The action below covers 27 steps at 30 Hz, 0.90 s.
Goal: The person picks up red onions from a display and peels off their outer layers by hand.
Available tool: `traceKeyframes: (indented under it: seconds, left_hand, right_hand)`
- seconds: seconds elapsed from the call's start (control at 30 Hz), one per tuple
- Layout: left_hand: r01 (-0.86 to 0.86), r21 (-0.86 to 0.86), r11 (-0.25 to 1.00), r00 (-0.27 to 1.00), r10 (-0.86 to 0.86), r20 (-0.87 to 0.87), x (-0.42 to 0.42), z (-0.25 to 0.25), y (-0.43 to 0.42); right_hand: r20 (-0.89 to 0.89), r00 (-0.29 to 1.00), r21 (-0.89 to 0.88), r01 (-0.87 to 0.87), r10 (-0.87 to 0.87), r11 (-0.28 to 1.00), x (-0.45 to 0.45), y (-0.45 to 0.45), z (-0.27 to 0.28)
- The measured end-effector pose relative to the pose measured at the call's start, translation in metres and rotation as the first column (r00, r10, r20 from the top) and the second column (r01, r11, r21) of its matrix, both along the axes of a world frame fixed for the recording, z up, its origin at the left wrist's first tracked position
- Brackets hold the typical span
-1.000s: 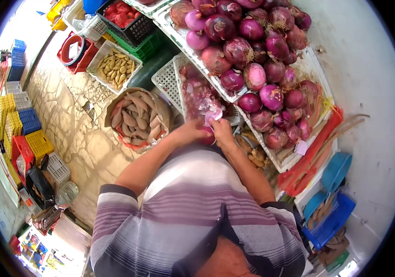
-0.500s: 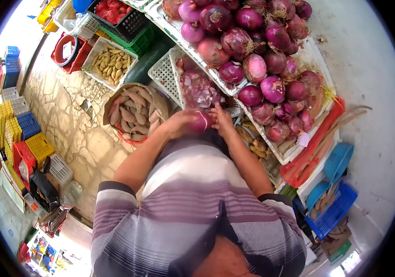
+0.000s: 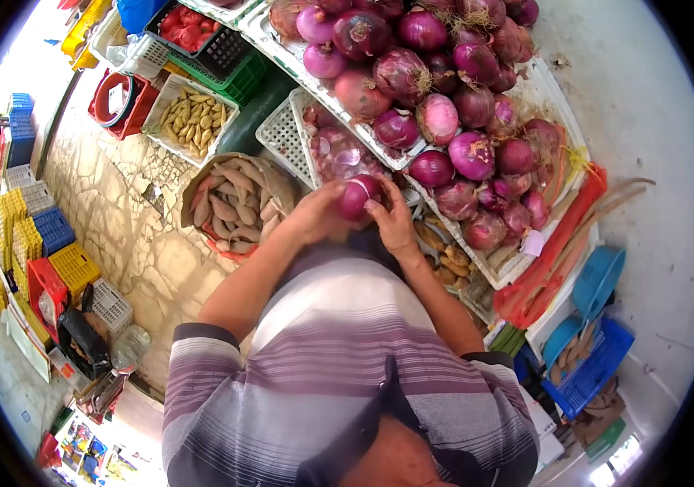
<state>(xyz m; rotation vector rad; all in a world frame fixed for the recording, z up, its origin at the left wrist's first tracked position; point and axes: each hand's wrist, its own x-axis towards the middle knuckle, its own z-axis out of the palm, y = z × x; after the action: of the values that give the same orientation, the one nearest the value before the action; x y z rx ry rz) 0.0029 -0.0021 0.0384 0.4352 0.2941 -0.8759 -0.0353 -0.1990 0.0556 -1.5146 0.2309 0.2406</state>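
Note:
A red onion (image 3: 355,199), purple and shiny with a pale streak across its upper side, is held up in front of my waist. My left hand (image 3: 319,214) is wrapped around its left side. On its right side, the fingers and thumb of my right hand (image 3: 396,223) close on the skin near the streak. Just beyond both hands lie loose onion skins (image 3: 337,154) in a white crate (image 3: 301,114). Many whole red onions (image 3: 476,156) are heaped to the right, in white trays (image 3: 347,118).
A sack of sweet potatoes (image 3: 237,199) stands left of my hands. Farther off are a basket of small yellowish roots (image 3: 195,120) and a green crate (image 3: 241,79). Red netting (image 3: 554,247) hangs along the right tray. Blue basins (image 3: 598,280) sit lower right. Stacked crates (image 3: 71,268) line the left.
My right hand has shifted inward, its thumb now over the onion. The onion has turned and moved slightly upward, and its pale streak shows more on top.

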Motion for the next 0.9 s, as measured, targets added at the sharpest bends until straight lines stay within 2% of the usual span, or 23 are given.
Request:
traceKeyframes:
  seconds: [0.03,0.13,0.23,0.43,0.53,0.63,0.73,0.83,0.9]
  left_hand:
    - [0.012,-0.01,1.0,0.999,-0.011,0.049,0.0,-0.003,0.003]
    - [-0.028,0.051,0.998,0.999,0.026,0.038,-0.001,-0.006,0.003]
    - [-0.041,0.053,0.998,0.998,0.039,0.04,0.002,-0.003,-0.001]
    - [-0.086,0.057,0.995,0.996,0.085,0.009,0.007,0.015,-0.009]
    - [-0.146,0.078,0.986,0.988,0.142,0.056,0.008,0.018,-0.013]
    - [-0.174,0.185,0.967,0.984,0.164,0.067,0.009,0.019,-0.015]
    - [-0.177,0.271,0.946,0.984,0.168,0.057,0.008,0.02,-0.019]
    - [-0.215,0.3,0.929,0.976,0.193,0.104,0.006,0.006,-0.024]
    - [-0.225,0.332,0.916,0.974,0.206,0.09,0.005,0.003,-0.026]
  right_hand:
    - [-0.027,1.0,0.063,0.015,-0.013,0.998,0.0,0.001,0.0]
    - [0.036,0.999,0.113,-0.001,-0.003,0.994,0.002,0.0,-0.002]
    - [-0.007,1.0,0.176,0.002,-0.001,0.984,0.005,0.002,-0.001]
    - [0.047,0.998,-0.052,-0.038,0.041,0.998,0.01,0.015,0.016]
    - [0.047,0.996,-0.224,-0.069,0.081,0.972,0.016,0.019,0.023]
    - [0.056,0.995,-0.21,-0.07,0.084,0.975,0.019,0.02,0.026]
    - [0.115,0.989,-0.292,-0.059,0.096,0.955,0.021,0.023,0.03]
    - [0.224,0.958,-0.485,-0.049,0.178,0.873,0.023,0.025,0.03]
    - [0.23,0.952,-0.506,-0.059,0.201,0.86,0.025,0.027,0.039]
